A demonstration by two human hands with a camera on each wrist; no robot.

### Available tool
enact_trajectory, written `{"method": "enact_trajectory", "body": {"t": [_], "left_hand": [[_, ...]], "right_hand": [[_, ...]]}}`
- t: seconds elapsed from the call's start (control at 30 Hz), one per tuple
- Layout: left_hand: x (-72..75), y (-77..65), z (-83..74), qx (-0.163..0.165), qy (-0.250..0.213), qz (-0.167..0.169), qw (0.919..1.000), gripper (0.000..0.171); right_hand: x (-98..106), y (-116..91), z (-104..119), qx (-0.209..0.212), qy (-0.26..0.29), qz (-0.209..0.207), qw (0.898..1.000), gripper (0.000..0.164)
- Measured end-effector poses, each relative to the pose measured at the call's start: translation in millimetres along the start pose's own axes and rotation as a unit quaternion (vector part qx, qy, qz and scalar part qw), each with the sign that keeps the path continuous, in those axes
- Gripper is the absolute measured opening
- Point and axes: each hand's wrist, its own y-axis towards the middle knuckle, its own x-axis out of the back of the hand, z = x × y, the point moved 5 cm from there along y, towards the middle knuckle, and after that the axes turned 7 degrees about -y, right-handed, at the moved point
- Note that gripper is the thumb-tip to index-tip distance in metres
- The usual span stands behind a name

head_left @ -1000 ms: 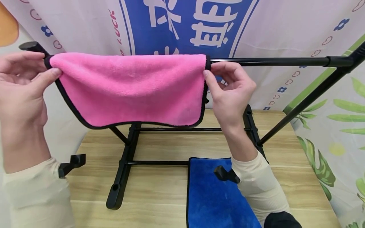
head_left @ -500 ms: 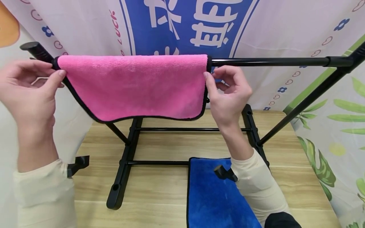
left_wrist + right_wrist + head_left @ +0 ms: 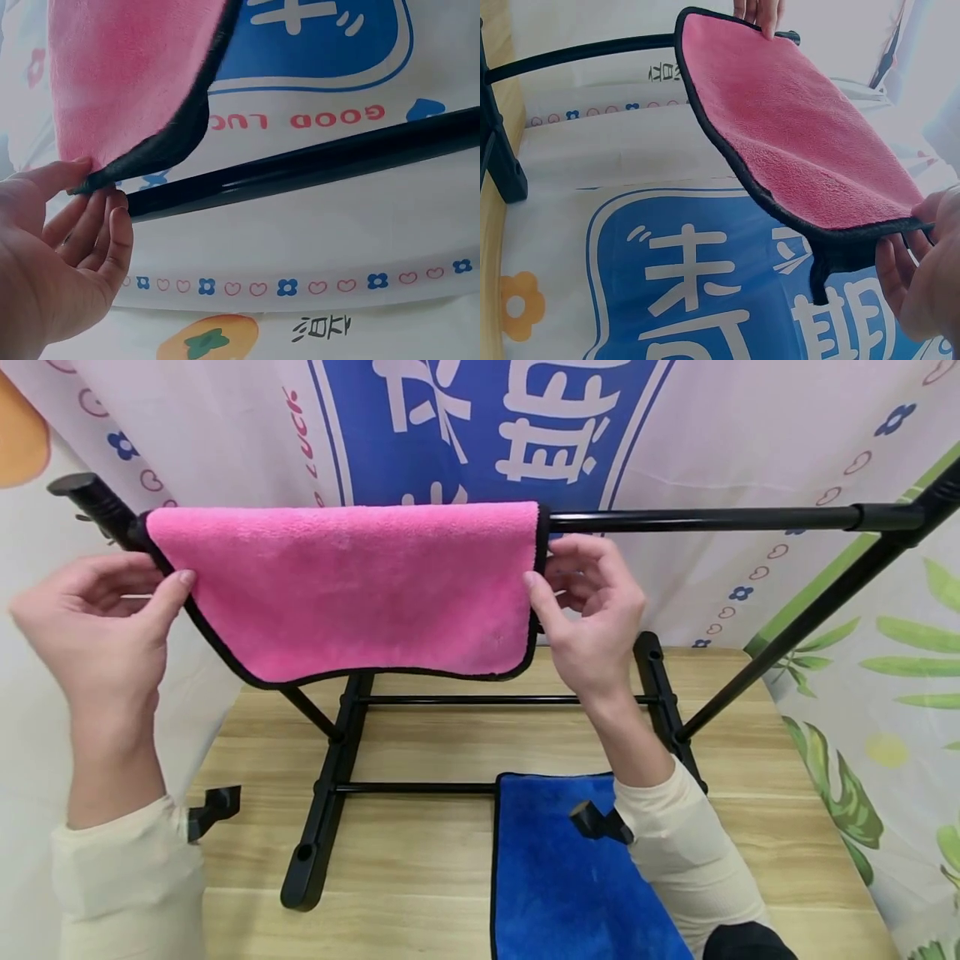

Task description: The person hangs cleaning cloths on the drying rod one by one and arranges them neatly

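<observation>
A pink towel point(image 3: 352, 585) with black edging hangs folded over the top bar of a black rack, at its left end. My left hand point(image 3: 112, 610) pinches the towel's left edge between thumb and fingers, just below the bar; the left wrist view shows this left hand point(image 3: 67, 247) gripping the black-trimmed edge. On the other side my right hand point(image 3: 596, 610) pinches the right edge a little below the bar. In the right wrist view the right hand point(image 3: 922, 262) holds the trim, and a dark loop point(image 3: 820, 281) dangles from the towel beside it.
The top bar point(image 3: 705, 520) runs on to the right, into a slanted rack post point(image 3: 802, 622). A blue towel point(image 3: 562, 877) lies on the wooden table point(image 3: 420, 868) under my right forearm. A printed curtain point(image 3: 690, 435) hangs close behind the rack.
Both hands have slid down the towel's side edges, the left also moving right. The pink towel's left side has shifted right, and its sagging upper fold now lies smooth along the bar.
</observation>
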Motion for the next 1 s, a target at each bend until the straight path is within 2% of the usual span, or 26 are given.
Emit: {"method": "enact_trajectory", "body": {"t": [0.13,0.23,0.3,0.37,0.47,0.7,0.9,1.0], "left_hand": [[-1.5,0.3,2.2,-0.003,-0.095,-0.005,0.9955,0.015],[-3.1,2.9,1.0,-0.023,-0.124,-0.019,0.9919,0.016],[-4.2,5.3,-1.0,-0.036,-0.121,-0.028,0.9916,0.017],[-5.9,7.4,-4.2,-0.053,-0.100,-0.032,0.9931,0.016],[-7.4,9.4,-7.0,-0.059,-0.093,-0.037,0.9932,0.014],[-7.4,10.6,-7.7,-0.052,-0.109,-0.053,0.9912,0.014],[-5.3,12.9,-10.5,-0.064,-0.066,-0.073,0.9931,0.011],[-5.2,13.9,-11.7,-0.064,-0.058,-0.076,0.9934,0.010]], "right_hand": [[-1.2,4.2,1.1,0.010,0.009,0.006,1.000,0.027],[-1.8,7.6,2.3,0.011,0.019,0.001,1.000,0.025],[-1.9,9.5,3.8,0.009,0.025,-0.007,1.000,0.023],[-2.0,10.8,5.3,0.006,0.029,-0.018,0.999,0.022],[-2.3,11.5,7.0,0.000,0.035,-0.030,0.999,0.021],[-4.1,10.8,7.5,-0.009,0.055,-0.022,0.998,0.021],[-8.8,12.2,8.4,-0.012,0.070,-0.010,0.997,0.020],[-10.7,12.6,9.6,-0.007,0.062,-0.012,0.998,0.021]]}}
